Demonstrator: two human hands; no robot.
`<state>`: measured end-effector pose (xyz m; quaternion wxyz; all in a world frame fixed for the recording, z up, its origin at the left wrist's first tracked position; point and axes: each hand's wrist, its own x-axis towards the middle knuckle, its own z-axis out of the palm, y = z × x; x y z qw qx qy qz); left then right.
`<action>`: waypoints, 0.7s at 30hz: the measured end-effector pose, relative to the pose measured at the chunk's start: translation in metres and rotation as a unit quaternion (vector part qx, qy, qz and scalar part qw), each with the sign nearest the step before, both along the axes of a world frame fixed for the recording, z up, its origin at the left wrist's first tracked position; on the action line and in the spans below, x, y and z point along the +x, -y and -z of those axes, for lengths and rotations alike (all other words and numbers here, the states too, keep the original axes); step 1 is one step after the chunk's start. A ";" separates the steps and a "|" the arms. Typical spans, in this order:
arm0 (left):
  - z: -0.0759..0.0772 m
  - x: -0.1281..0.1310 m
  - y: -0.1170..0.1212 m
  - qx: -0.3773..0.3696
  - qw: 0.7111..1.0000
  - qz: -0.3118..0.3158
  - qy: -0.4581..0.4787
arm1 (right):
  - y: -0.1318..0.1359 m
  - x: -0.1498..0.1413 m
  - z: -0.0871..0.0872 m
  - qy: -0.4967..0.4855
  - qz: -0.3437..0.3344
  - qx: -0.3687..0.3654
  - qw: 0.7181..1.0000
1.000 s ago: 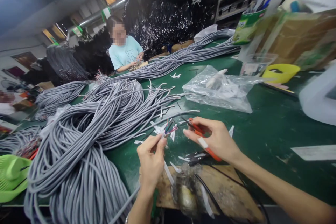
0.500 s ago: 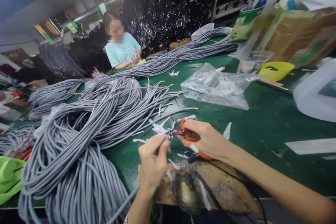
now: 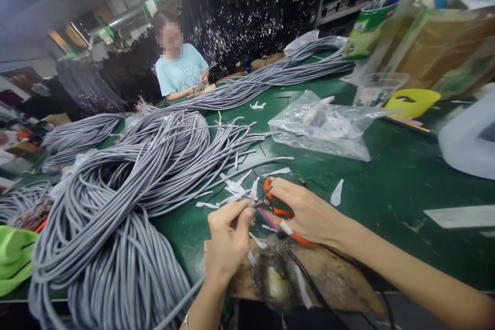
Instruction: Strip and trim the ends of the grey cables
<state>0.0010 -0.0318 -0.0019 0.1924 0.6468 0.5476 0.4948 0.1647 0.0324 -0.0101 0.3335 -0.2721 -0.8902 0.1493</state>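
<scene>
My left hand [image 3: 229,240] pinches the end of a grey cable [image 3: 183,305], which runs back under my wrist toward the heap at the left. Thin coloured wires show at its tip. In my right hand [image 3: 311,211] are orange-handled scissors [image 3: 284,212], their blades spread beside the wires just past my left fingertips. A purplish wire [image 3: 268,218] bends down toward my right fingers. White scraps [image 3: 235,186] lie on the green table [image 3: 390,180] just beyond both hands.
Coiled grey cables [image 3: 116,206] cover the left side. A clear plastic bag [image 3: 325,129] lies ahead. Below my hands, a wooden board [image 3: 332,278] carries a taped lump [image 3: 276,283] and black cord. Across the table, a person [image 3: 181,69] handles wires.
The scissor blades have spread apart and moved off the cable tip. Wires that were bunched at the blades now fan out, one bending down toward my right hand. The view has shifted slightly.
</scene>
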 end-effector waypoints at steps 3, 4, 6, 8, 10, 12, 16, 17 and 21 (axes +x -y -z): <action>0.003 0.000 -0.002 -0.067 0.995 0.028 0.066 | 0.000 0.000 0.002 -0.005 0.009 0.032 0.999; 0.003 0.000 -0.002 -0.079 0.993 0.034 0.084 | 0.000 0.000 0.002 -0.006 0.014 0.042 0.999; 0.004 -0.001 -0.003 -0.086 0.990 0.038 0.101 | 0.001 0.000 0.004 -0.005 0.029 0.067 0.997; 0.004 0.000 -0.003 -0.086 0.990 0.037 0.102 | 0.001 0.000 0.006 -0.004 0.050 0.099 0.994; 0.002 0.000 -0.004 -0.092 0.990 0.037 0.104 | 0.002 0.000 0.007 -0.012 0.058 0.128 0.990; 0.000 0.001 -0.004 -0.104 0.987 0.035 0.116 | 0.002 0.000 0.006 -0.034 0.051 0.134 0.989; -0.003 0.003 -0.005 -0.117 0.984 0.023 0.132 | 0.003 0.000 -0.005 -0.096 0.069 -0.016 0.993; -0.004 0.003 -0.004 -0.115 0.986 0.020 0.117 | 0.004 -0.001 -0.010 -0.108 0.055 -0.087 0.989; -0.013 0.006 0.013 -0.100 0.995 0.005 -0.003 | 0.014 -0.008 -0.022 -0.194 -0.030 -0.297 0.934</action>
